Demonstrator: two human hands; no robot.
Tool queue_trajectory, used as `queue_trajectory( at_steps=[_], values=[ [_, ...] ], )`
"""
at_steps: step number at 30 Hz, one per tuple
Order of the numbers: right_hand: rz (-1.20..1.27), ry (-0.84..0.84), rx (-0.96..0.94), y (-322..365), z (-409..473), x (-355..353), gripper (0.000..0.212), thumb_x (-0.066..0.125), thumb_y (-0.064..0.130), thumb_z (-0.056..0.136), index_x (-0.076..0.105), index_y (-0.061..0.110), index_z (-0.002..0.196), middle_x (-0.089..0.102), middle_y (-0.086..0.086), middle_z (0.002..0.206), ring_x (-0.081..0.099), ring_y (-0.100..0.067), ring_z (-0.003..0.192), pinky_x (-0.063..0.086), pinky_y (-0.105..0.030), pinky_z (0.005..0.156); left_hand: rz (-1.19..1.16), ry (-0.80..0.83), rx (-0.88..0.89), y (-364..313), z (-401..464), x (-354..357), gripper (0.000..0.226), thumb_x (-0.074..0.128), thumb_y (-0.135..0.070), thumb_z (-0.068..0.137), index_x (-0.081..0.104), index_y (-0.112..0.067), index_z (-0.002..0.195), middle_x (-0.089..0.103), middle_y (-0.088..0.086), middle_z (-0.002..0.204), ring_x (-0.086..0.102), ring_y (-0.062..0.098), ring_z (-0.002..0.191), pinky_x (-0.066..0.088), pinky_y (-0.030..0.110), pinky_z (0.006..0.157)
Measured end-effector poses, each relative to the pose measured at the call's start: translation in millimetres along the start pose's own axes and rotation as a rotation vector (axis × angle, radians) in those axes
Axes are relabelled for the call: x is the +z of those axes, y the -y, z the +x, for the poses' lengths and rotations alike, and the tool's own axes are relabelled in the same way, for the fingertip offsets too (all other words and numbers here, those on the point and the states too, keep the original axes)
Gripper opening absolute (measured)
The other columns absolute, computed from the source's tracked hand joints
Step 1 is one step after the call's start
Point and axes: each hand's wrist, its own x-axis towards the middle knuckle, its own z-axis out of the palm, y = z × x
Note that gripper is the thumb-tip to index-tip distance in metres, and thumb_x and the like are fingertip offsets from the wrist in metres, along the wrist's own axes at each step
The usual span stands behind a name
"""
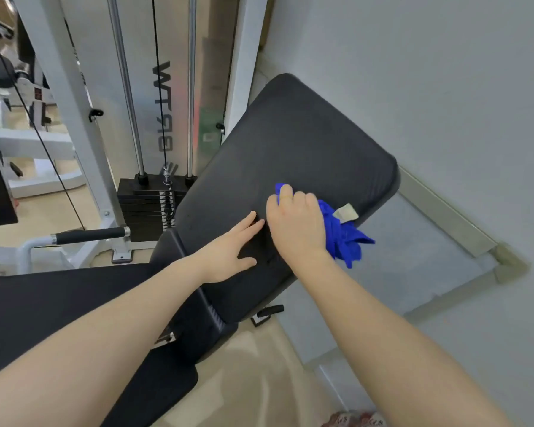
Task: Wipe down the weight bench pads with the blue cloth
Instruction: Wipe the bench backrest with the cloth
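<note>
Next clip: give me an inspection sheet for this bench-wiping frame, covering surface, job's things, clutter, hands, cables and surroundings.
Surface: black back pad, tilted up toward the wall; no marks visible.
Job's things: blue cloth, bunched, pale tag showing, on the pad's right edge; seat pad lower left.
Clutter: nothing seen.
Hands: right hand grips the cloth against the pad; left hand rests flat on the pad, fingers straight.
Cables: black machine cable runs down to the weight stack.
Surroundings: white cable machine frame, grey wall, beige floor.
</note>
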Motion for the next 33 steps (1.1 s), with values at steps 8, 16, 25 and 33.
queue_trajectory(
  at_steps=[8, 16, 25, 33],
  values=[
    [0.135, 0.258, -0.235, 42, 29, 7, 0.026, 0.042, 0.004, 0.088, 0.053, 0.009, 0.11, 0.048, -0.01, 0.118, 0.05, -0.028, 0.096, 0.034, -0.036, 0.079, 0.252, 0.141, -0.069, 71, -13, -45, 0.052, 0.052, -0.022, 0.092, 0.034, -0.016, 0.141, 0.006, 0.001, 0.158, 0.022, 0.019, 0.142, 0.021, 0.028, 0.113],
    [-0.026, 0.053, 0.152, 20, 95, 4, 0.032, 0.07, 0.005, 0.058, 0.063, 0.013, 0.089, 0.06, -0.009, 0.082, 0.044, -0.022, 0.055, 0.037, -0.031, 0.057, 0.202, -0.092, -0.074, 94, 35, -72, 0.085, 0.06, -0.03, 0.087, 0.004, -0.013, 0.148, -0.005, 0.003, 0.158, 0.014, 0.022, 0.144, 0.023, 0.04, 0.115],
    [-0.197, 0.009, -0.15, 17, 138, 6, 0.031, 0.043, 0.008, 0.067, 0.066, 0.02, 0.085, 0.06, -0.004, 0.083, 0.054, -0.022, 0.061, 0.038, -0.029, 0.056, 0.324, -0.227, -0.144, 109, 78, -73, 0.115, 0.061, -0.063, 0.071, -0.008, -0.011, 0.147, 0.006, 0.021, 0.154, 0.013, 0.032, 0.143, 0.019, 0.043, 0.114],
    [0.012, -0.044, 0.077, 78, 162, 41, 0.026, 0.038, 0.008, 0.072, 0.062, 0.017, 0.078, 0.06, -0.004, 0.078, 0.048, -0.021, 0.053, 0.034, -0.03, 0.054, 0.041, -0.134, -0.102, 132, 96, -89, 0.127, 0.08, -0.058, 0.05, 0.01, -0.01, 0.145, 0.036, 0.01, 0.139, 0.041, 0.029, 0.125, 0.041, 0.043, 0.1]
  ],
)
